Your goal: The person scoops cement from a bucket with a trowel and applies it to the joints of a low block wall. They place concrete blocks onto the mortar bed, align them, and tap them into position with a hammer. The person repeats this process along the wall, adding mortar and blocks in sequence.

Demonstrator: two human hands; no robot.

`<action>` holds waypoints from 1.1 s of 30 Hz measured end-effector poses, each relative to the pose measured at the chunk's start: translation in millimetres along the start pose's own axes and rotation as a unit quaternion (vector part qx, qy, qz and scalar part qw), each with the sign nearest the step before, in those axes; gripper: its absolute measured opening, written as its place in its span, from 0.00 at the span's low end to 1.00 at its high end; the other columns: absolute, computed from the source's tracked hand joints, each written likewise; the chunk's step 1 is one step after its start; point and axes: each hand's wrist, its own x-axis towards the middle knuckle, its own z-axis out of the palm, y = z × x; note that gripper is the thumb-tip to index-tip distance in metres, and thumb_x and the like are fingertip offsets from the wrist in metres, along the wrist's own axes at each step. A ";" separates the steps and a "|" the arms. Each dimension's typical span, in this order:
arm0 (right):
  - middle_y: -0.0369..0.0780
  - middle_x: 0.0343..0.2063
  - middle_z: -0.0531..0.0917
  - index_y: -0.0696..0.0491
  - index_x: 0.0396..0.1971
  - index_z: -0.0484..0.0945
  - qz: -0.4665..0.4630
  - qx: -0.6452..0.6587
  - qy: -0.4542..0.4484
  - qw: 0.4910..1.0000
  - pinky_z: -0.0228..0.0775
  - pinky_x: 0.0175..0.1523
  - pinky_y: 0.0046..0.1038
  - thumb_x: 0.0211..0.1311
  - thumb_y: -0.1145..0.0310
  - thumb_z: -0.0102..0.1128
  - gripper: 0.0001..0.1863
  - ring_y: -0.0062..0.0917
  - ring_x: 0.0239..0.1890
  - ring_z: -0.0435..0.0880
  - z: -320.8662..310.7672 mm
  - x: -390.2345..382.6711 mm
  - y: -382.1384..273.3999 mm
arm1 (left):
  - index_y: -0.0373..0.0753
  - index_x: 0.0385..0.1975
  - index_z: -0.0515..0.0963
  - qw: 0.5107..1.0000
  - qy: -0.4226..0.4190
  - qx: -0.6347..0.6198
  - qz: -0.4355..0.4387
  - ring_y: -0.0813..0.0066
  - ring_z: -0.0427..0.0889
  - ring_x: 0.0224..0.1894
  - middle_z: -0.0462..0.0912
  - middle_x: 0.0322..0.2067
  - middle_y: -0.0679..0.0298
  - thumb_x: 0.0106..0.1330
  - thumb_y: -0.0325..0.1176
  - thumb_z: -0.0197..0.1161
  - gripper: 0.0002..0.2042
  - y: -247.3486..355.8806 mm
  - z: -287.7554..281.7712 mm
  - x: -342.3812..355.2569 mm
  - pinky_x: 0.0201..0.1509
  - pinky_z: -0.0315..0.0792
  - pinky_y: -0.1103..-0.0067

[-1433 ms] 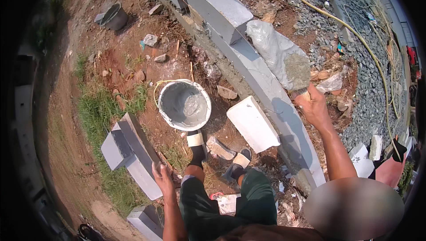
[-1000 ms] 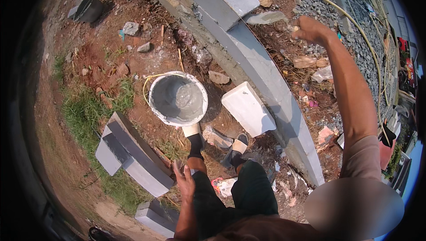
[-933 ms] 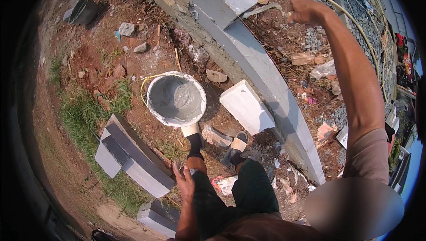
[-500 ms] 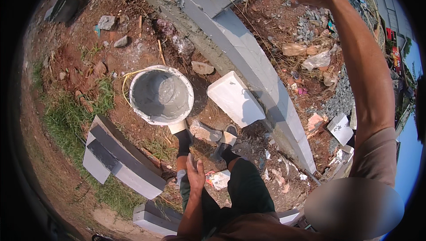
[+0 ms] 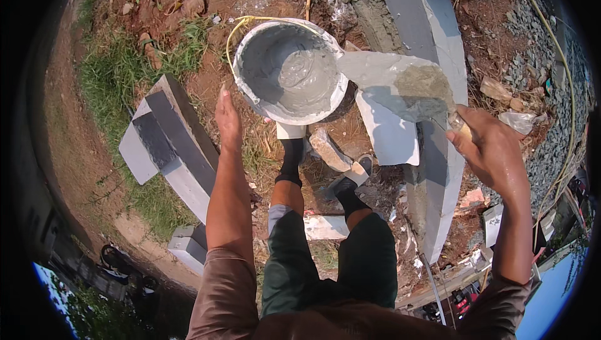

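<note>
My right hand grips the wooden handle of a broad metal trowel streaked with grey mortar, its blade reaching to the right rim of a white bucket. The bucket is coated with wet mortar inside and has a thin yellow handle. Just left of it, my left hand reaches forward with fingers extended, holding nothing visible; whether it touches the bucket I cannot tell. Beneath the trowel lies a white block, partly hidden, beside a grey block wall that has rough mortar along its side.
Stacked grey blocks lie on grass to my left, another behind them. A stone chunk sits between my feet. Right of the wall are rubble, gravel and a yellow hose. A parked motorbike stands at the lower left.
My right hand has swung down from beyond the wall, bringing the trowel over beside the bucket. My left hand has moved forward toward the bucket, and the view has shifted.
</note>
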 end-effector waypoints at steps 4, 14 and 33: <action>0.50 0.34 0.80 0.56 0.39 0.78 -0.081 -0.116 -0.064 0.988 0.72 0.44 0.40 0.58 0.64 0.54 0.13 0.42 0.38 0.81 117.7 102.5 -45.6 | 0.32 0.62 0.62 0.979 -0.122 -0.051 -0.154 0.53 0.67 0.60 0.70 0.57 0.48 0.68 0.64 0.35 0.39 20.7 10.3 42.6 0.64 0.57 0.63; 0.35 0.35 0.84 0.47 0.34 0.84 -0.133 -0.250 -0.112 0.952 0.75 0.43 0.25 0.58 0.72 0.53 0.10 0.25 0.44 0.83 230.9 169.1 -88.5 | 0.28 0.62 0.62 0.954 -0.195 -0.204 -0.106 0.69 0.76 0.44 0.78 0.46 0.55 0.69 0.63 0.29 0.40 18.9 31.4 -25.8 0.50 0.66 0.72; 0.46 0.28 0.82 0.57 0.33 0.76 -0.003 0.433 0.117 0.894 0.72 0.36 0.31 0.47 0.68 0.69 0.14 0.39 0.30 0.81 267.3 85.9 -42.8 | 0.34 0.66 0.54 0.979 -0.063 -0.062 -0.183 0.57 0.69 0.59 0.64 0.61 0.50 0.65 0.66 0.40 0.42 2.8 1.9 3.6 0.59 0.62 0.69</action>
